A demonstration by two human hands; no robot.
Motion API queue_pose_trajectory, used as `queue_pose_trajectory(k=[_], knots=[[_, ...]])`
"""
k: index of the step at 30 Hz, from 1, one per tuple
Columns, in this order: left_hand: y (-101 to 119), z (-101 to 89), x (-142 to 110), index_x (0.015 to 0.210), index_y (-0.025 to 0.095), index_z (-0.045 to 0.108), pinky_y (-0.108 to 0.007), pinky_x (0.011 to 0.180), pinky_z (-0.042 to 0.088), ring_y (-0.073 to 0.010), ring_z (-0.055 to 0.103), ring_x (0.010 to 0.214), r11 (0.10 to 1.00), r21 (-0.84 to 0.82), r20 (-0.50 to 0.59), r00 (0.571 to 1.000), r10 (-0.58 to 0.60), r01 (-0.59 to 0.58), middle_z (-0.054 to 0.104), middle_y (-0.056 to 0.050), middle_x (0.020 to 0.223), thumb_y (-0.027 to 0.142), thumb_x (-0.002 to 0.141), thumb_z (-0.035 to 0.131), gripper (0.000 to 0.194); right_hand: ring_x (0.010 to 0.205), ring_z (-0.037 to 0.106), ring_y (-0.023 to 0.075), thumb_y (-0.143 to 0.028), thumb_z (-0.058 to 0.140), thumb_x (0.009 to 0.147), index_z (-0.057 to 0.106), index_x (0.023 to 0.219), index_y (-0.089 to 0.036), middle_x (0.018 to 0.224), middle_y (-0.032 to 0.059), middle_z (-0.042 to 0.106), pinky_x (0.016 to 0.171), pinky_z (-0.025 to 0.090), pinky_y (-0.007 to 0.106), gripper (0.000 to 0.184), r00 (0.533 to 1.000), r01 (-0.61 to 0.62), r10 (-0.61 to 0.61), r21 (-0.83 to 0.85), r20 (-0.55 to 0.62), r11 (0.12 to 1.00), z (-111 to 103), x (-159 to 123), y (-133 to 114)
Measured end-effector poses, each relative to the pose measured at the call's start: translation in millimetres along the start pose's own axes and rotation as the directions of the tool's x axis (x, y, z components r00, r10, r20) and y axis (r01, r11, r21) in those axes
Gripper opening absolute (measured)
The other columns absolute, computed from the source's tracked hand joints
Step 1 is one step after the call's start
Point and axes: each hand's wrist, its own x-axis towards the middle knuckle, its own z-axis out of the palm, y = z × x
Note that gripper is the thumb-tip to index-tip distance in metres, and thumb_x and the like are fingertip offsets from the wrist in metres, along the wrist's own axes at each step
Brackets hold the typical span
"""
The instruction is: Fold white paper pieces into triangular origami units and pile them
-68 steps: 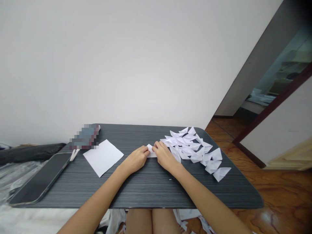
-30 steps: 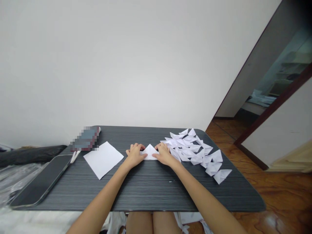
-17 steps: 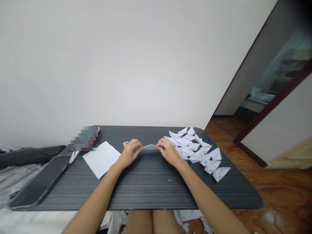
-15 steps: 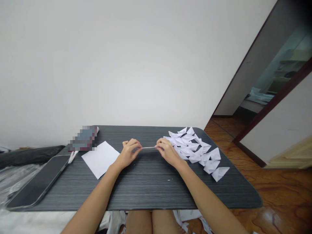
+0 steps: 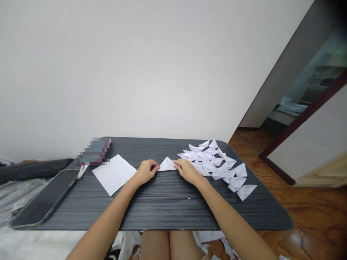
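Note:
A small white folded paper boat (image 5: 167,164), its peak pointing away from me, lies between my hands at the middle of the dark table. My left hand (image 5: 146,171) pinches its left tip between thumb and fingers. At the opposite tip, my right hand (image 5: 187,169) has its thumb and fingers closed on the paper. Just right of that hand is a spread of several similar folded paper boats (image 5: 208,167), partly overlapping. A flat white square sheet of paper (image 5: 112,175) lies left of my left hand, one corner near the wrist.
The dark ribbed table (image 5: 162,213) has rounded corners and stands against a white wall (image 5: 162,72). A phone (image 5: 47,198) lies at its left edge, near a pixelated dark device (image 5: 94,151) with a white cable (image 5: 82,171). Paper scraps (image 5: 204,249) are on the floor below.
The paper between my hands showed as a thin edge; now it is tilted so its triangular face shows. My hands have come slightly lower and the view has shifted a little.

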Motion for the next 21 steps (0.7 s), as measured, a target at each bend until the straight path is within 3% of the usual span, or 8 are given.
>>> queue_pose_trajectory(k=[7,10,13,16,19,21], knots=[[-1,4.5,4,0.077,0.015,0.057,-0.024,0.06,0.037,-0.0125,0.05,0.059,0.99,-0.063,0.001,0.992,-0.13,0.13,0.056,0.0,0.064,0.02,0.071,0.047,0.012,0.077,0.051,0.0148,-0.016,0.04,0.083,0.06,0.097,-0.014,0.078,0.0065,0.056,0.07,0.035,0.023,0.024,0.993,-0.063,0.077,-0.15,0.089,0.987,0,5,-4],[-2,6.7,5,0.081,0.016,0.053,-0.026,0.062,0.037,-0.0146,0.049,0.064,0.991,-0.015,0.006,0.991,-0.133,0.133,0.053,0.0,0.063,0.018,0.071,0.047,0.012,0.081,0.05,0.0162,-0.017,0.043,0.082,0.057,0.103,-0.017,0.081,0.0065,0.054,0.073,0.036,0.025,0.026,0.993,-0.087,0.101,-0.191,0.063,0.978,0,5,-6],[2,9.9,4,0.086,0.018,0.052,-0.03,0.069,0.037,-0.0181,0.047,0.077,0.992,0.094,-0.05,0.996,-0.077,0.082,0.051,-0.003,0.076,0.014,0.07,0.046,0.017,0.088,0.046,0.0179,-0.015,0.046,0.079,0.057,0.101,-0.017,0.088,0.0073,0.051,0.077,0.036,0.028,0.025,0.996,-0.092,0.089,-0.241,-0.023,0.966,2,2,-12],[8,14.8,1,0.089,0.02,0.051,-0.032,0.072,0.036,-0.0196,0.043,0.087,0.984,0.169,-0.042,0.997,0.062,-0.054,0.048,-0.005,0.092,0.005,0.07,0.038,0.027,0.089,0.044,0.0176,-0.004,0.04,0.077,0.056,0.094,-0.016,0.091,0.0073,0.049,0.078,0.036,0.028,0.026,0.998,-0.005,-0.014,-0.314,-0.056,0.949,8,0,-19],[10,19.9,1,0.083,0.017,0.05,-0.029,0.075,0.037,-0.0173,0.044,0.085,0.977,0.145,0.033,0.988,0.152,-0.155,0.048,-0.006,0.087,-0.004,0.066,0.031,0.033,0.085,0.045,0.017,0.003,0.034,0.075,0.054,0.087,-0.015,0.087,0.0067,0.05,0.077,0.037,0.027,0.029,0.997,0.058,-0.069,-0.352,-0.018,0.934,15,-1,-22],[10,21.9,2,0.079,0.016,0.049,-0.027,0.075,0.038,-0.0162,0.045,0.081,0.986,0.118,0.038,0.993,0.114,-0.118,0.048,-0.006,0.082,-0.005,0.066,0.031,0.031,0.083,0.045,0.0166,0.003,0.033,0.075,0.053,0.083,-0.014,0.086,0.0069,0.051,0.076,0.037,0.026,0.027,0.999,0.02,-0.03,-0.352,-0.022,0.936,18,-1,-19]])
